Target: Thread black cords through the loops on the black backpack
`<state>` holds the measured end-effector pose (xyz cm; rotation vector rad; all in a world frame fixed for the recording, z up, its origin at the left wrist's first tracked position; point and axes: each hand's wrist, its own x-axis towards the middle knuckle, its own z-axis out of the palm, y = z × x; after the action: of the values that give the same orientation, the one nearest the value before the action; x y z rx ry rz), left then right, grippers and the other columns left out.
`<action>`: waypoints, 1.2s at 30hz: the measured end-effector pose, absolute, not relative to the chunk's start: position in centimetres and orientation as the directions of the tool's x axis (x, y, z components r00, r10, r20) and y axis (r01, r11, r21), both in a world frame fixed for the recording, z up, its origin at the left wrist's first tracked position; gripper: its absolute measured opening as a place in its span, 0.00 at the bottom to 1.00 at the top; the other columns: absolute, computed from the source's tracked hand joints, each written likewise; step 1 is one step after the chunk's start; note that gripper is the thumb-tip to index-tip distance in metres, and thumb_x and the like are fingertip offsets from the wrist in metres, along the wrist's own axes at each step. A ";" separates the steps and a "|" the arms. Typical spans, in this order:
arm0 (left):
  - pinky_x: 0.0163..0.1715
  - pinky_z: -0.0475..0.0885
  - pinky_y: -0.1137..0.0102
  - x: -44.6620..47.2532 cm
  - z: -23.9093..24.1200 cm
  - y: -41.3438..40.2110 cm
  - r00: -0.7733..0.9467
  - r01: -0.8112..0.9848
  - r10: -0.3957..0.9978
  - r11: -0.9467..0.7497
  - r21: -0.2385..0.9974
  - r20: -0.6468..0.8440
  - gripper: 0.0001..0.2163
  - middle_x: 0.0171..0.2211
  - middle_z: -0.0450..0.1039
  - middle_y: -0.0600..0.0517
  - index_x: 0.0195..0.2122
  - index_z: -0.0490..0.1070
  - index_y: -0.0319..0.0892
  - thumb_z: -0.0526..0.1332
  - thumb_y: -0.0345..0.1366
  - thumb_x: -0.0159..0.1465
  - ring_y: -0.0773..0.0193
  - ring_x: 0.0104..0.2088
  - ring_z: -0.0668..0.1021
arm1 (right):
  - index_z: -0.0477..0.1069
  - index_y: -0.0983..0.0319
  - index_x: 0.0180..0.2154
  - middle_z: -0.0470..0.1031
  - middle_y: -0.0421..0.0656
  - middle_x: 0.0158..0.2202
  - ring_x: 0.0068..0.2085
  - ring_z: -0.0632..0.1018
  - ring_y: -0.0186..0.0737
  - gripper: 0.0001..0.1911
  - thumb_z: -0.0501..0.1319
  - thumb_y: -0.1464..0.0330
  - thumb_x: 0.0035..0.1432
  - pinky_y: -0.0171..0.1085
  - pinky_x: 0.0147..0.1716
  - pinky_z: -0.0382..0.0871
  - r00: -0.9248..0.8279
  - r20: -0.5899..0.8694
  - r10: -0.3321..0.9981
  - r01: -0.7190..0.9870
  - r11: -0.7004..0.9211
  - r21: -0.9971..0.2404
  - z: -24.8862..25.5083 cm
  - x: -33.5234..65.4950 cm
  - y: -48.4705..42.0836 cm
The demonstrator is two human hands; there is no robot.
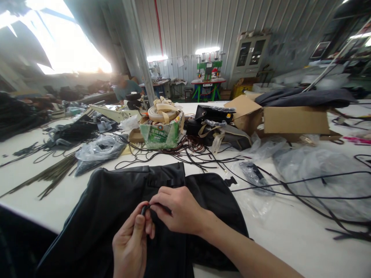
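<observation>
A black garment (pixel 116 200) lies spread on the white table (pixel 290 239) right in front of me. My left hand (pixel 131 243) and my right hand (pixel 176 210) meet above its middle. Both pinch a thin black cord end (pixel 144 209) between thumb and fingers, the left from below, the right from the side. The rest of the cord is hidden under my right hand.
Loose black cords (pixel 290 185) and clear plastic bags (pixel 324 181) cover the table's right side. A green box of tan webbing (pixel 162 129), cardboard boxes (pixel 295 119) and black bags (pixel 214 114) stand behind. A bundle of cords (pixel 49 175) lies at the left. A person (pixel 124 88) sits far back.
</observation>
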<state>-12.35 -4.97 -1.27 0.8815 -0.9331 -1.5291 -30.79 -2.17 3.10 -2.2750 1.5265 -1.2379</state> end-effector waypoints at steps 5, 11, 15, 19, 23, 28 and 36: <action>0.24 0.76 0.71 -12.3 -1.7 -5.0 -0.120 0.350 -0.993 -0.046 0.936 -0.004 0.27 0.30 0.79 0.47 0.52 0.86 0.38 0.83 0.50 0.57 0.64 0.26 0.75 | 0.77 0.59 0.44 0.79 0.40 0.38 0.36 0.79 0.36 0.04 0.63 0.70 0.71 0.34 0.34 0.68 0.145 0.576 -0.805 -0.724 -0.483 -0.492 2.9 -30.7 -2.2; 0.25 0.77 0.69 -11.6 -2.7 -5.1 -0.116 0.240 -0.992 0.029 0.970 0.058 0.28 0.31 0.80 0.48 0.56 0.84 0.37 0.79 0.52 0.62 0.63 0.27 0.77 | 0.76 0.60 0.46 0.80 0.41 0.41 0.38 0.81 0.36 0.04 0.63 0.69 0.73 0.33 0.36 0.70 0.140 0.588 -0.797 -0.678 -0.510 -0.529 3.0 -30.6 -2.3; 0.27 0.78 0.68 -11.1 -3.3 -5.1 -0.129 0.176 -0.986 0.081 0.981 0.105 0.29 0.31 0.79 0.49 0.60 0.82 0.37 0.77 0.52 0.66 0.62 0.27 0.78 | 0.76 0.61 0.47 0.80 0.42 0.41 0.38 0.81 0.37 0.06 0.60 0.69 0.76 0.34 0.36 0.70 0.152 0.577 -0.802 -0.684 -0.507 -0.525 2.9 -30.5 -2.4; 0.28 0.79 0.68 -10.9 -3.3 -4.9 -0.138 0.102 -0.978 0.141 0.985 0.155 0.27 0.29 0.79 0.51 0.62 0.81 0.38 0.75 0.51 0.68 0.61 0.27 0.78 | 0.76 0.62 0.48 0.79 0.42 0.42 0.39 0.80 0.37 0.08 0.58 0.70 0.78 0.34 0.35 0.69 0.188 0.579 -0.793 -0.707 -0.519 -0.481 2.9 -30.5 -2.5; 0.30 0.78 0.72 -10.8 -2.7 -4.8 -0.142 -0.027 -0.963 0.235 0.972 0.229 0.22 0.28 0.79 0.54 0.61 0.82 0.43 0.71 0.49 0.72 0.64 0.27 0.78 | 0.76 0.63 0.46 0.78 0.42 0.41 0.38 0.79 0.37 0.08 0.58 0.69 0.78 0.35 0.36 0.68 0.203 0.583 -0.787 -0.747 -0.510 -0.427 3.1 -30.4 -2.4; 0.31 0.79 0.75 -10.8 -2.1 -4.8 -0.127 -0.148 -0.943 0.326 0.934 0.309 0.20 0.28 0.80 0.54 0.58 0.84 0.43 0.70 0.50 0.72 0.66 0.26 0.79 | 0.76 0.62 0.46 0.77 0.41 0.40 0.36 0.78 0.37 0.10 0.57 0.67 0.78 0.37 0.35 0.67 0.198 0.550 -0.811 -0.785 -0.467 -0.407 3.3 -30.2 -2.1; 0.31 0.78 0.75 -10.9 -2.1 -4.9 -0.160 -0.148 -0.916 0.391 0.909 0.368 0.17 0.28 0.80 0.55 0.58 0.84 0.45 0.69 0.48 0.73 0.66 0.25 0.79 | 0.74 0.61 0.46 0.77 0.42 0.41 0.37 0.78 0.38 0.09 0.56 0.67 0.79 0.37 0.35 0.64 0.214 0.476 -0.853 -0.792 -0.437 -0.426 3.4 -30.3 -2.1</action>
<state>-10.87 -4.86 -2.14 0.9693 -1.5928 -0.9107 -30.35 -2.13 3.39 -2.3759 1.6142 -1.0287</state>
